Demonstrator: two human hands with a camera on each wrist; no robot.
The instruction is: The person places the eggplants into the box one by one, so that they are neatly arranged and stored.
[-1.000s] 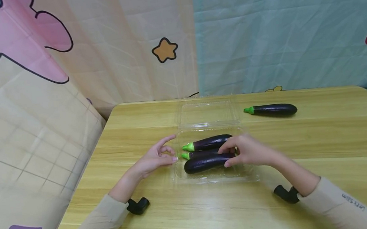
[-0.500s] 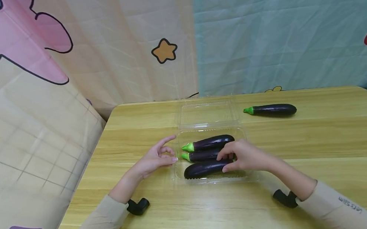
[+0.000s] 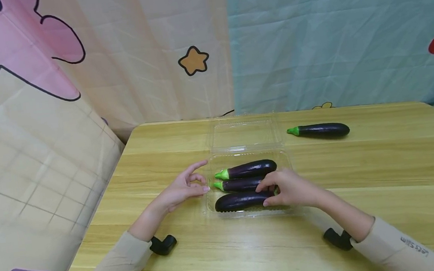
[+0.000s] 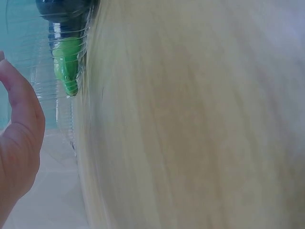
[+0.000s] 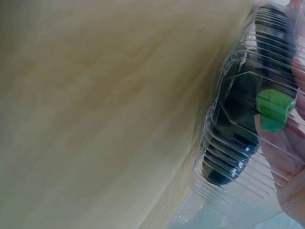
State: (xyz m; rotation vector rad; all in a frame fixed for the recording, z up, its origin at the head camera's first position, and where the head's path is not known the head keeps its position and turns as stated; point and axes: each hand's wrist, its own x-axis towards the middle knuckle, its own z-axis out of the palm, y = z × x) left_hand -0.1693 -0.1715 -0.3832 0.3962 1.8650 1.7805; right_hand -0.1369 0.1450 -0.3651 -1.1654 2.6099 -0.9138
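Note:
A clear plastic clamshell box [image 3: 251, 215] lies open on the table. Three eggplants lie side by side in its base: a back eggplant [image 3: 253, 168] and a middle eggplant [image 3: 241, 185] with green stems to the left, and a near eggplant [image 3: 237, 201] turned the other way. My right hand [image 3: 295, 187] pinches the near eggplant by its right end, where a green cap [image 5: 274, 109] shows through the plastic in the right wrist view. At the box's left edge is my left hand [image 3: 181, 190], its index finger and thumb extended to the rim, the other fingers bent.
The box's transparent lid [image 3: 245, 133] is folded back towards the far table edge. Another eggplant [image 3: 323, 130] lies on the wooden table [image 3: 230, 258] at the back right. A printed curtain [image 3: 153, 62] hangs behind.
The near eggplant has shifted towards me and slightly left with my right hand, so a gap separates it from the middle one. My left hand has stayed in place.

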